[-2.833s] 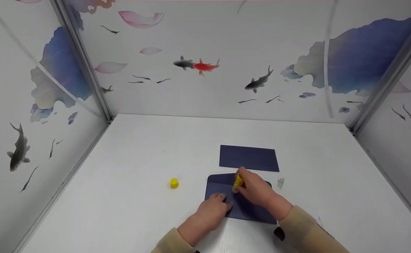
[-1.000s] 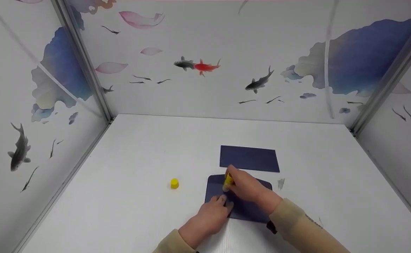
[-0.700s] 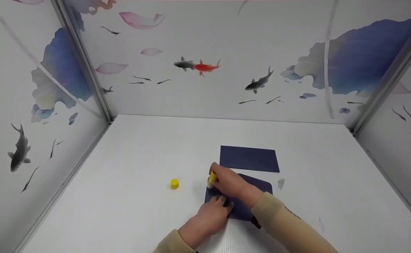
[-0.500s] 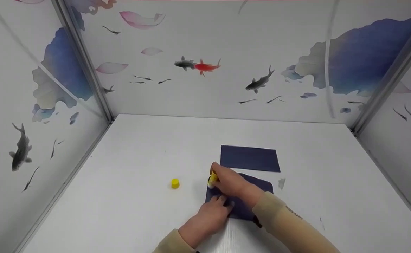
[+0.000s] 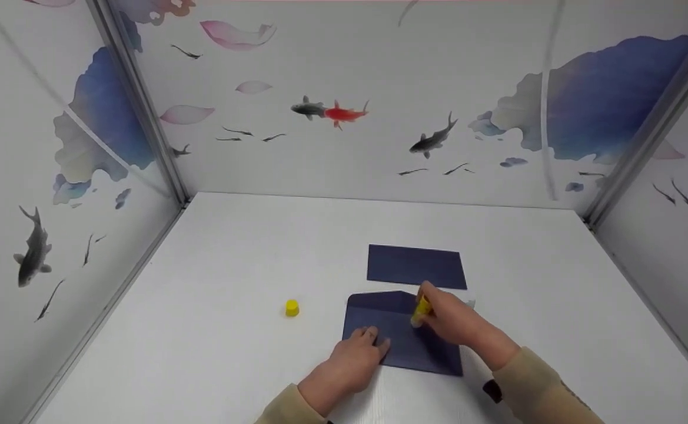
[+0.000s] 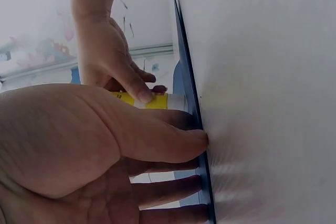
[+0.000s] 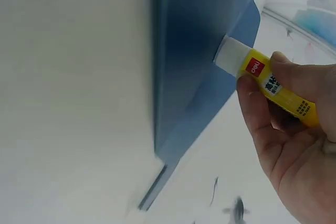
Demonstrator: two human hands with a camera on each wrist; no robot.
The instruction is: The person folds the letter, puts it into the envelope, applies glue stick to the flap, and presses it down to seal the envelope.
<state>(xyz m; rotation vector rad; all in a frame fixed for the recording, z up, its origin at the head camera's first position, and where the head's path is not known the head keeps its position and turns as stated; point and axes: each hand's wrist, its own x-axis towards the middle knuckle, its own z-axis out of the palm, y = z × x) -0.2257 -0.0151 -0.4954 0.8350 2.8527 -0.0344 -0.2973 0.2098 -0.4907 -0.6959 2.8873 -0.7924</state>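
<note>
Glue stick (image 7: 269, 81), one, tight in right hand (image 5: 454, 318); one envelope (image 5: 405, 350) under straight-fingered left hand (image 5: 355, 358); one cap (image 5: 292, 308)

In the head view we see muted, even light and a soft shadow under the right hand (image 5: 452, 318); we find the left wrist view hazy, the right one blurred along the edge of the blue envelope (image 7: 194, 51).

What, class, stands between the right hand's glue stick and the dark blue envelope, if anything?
Nothing visible: the right hand grips the glue stick, whose white end appears to touch the envelope. The left hand rests on the envelope, left of the stick, clear of it.
</note>
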